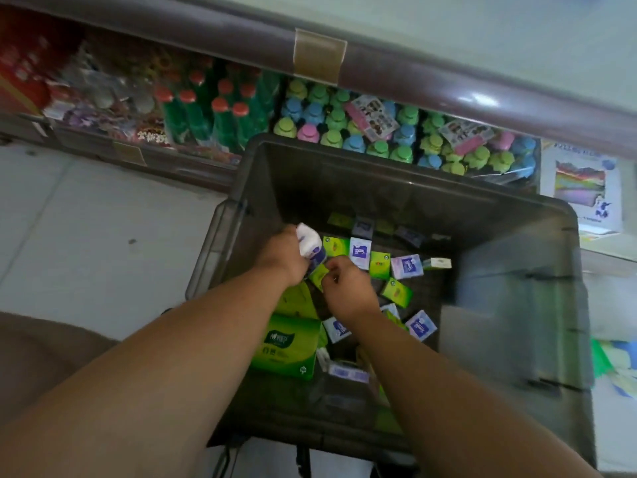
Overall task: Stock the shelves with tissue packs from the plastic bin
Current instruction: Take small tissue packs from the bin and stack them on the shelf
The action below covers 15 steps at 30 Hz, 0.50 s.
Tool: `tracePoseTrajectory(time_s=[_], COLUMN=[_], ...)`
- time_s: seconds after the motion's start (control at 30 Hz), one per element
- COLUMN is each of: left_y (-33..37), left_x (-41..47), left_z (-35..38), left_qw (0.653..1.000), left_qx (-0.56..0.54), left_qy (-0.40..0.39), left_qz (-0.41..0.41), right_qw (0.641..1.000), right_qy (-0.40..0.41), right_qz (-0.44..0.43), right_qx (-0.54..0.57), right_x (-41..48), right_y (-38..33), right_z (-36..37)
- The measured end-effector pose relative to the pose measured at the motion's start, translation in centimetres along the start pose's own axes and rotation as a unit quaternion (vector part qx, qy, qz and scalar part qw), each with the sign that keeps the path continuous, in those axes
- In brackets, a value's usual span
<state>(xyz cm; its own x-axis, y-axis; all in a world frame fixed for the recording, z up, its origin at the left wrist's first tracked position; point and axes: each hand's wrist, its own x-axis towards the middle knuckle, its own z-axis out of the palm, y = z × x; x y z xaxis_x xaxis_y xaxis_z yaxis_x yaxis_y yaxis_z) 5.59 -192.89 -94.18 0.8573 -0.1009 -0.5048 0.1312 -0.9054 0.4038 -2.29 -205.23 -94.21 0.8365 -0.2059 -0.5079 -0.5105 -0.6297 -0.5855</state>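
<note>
Both of my hands reach down into a dark grey plastic bin. My left hand grips a bunch of small white-and-purple tissue packs. Beside it, my right hand pinches a small green tissue pack, close against the left hand's bunch. Several loose green and purple pocket packs lie across the bin's floor. A large green tissue box rests at the bin's near left, under my left forearm.
The shelf with a brown rail runs behind the bin. On the level below it stand green bottles with red caps and pastel-capped bottles. Grey tiled floor lies left of the bin.
</note>
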Motion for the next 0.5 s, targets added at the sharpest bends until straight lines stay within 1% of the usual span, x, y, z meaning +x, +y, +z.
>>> tracePoseTrajectory(time_s=[0.07,0.13,0.2,0.3,0.4,0.5], left_y=[0.8,1.8,3.0,4.9,6.9,9.1], left_x=[-0.9,-1.8,-2.9,-5.4,-8.8,-12.2], left_z=[-2.5,-5.2,-8.2,-12.4,-16.5,-21.0], left_qw=[0.999,0.996,0.993,0.980,0.947,0.907], left_qx=[0.001,-0.018,-0.071,-0.161,-0.277,-0.371], left_qy=[-0.005,0.010,0.025,0.042,0.044,0.048], left_qz=[0.053,0.083,0.088,0.107,0.154,0.192], right_qw=[0.999,0.998,0.996,0.989,0.972,0.943], right_qy=[0.013,0.035,0.069,0.111,0.149,0.197], right_qz=[-0.021,-0.042,-0.060,-0.080,-0.123,-0.179], right_qx=[-0.025,-0.035,-0.011,0.057,0.131,0.199], right_x=[-0.4,-0.9,-1.7,-3.7,-6.0,-8.3], right_y=[-0.9,-1.8,-2.8,-4.5,-7.5,-11.9], right_z=[-1.5,-3.3,-5.2,-8.1,-11.6,-15.8])
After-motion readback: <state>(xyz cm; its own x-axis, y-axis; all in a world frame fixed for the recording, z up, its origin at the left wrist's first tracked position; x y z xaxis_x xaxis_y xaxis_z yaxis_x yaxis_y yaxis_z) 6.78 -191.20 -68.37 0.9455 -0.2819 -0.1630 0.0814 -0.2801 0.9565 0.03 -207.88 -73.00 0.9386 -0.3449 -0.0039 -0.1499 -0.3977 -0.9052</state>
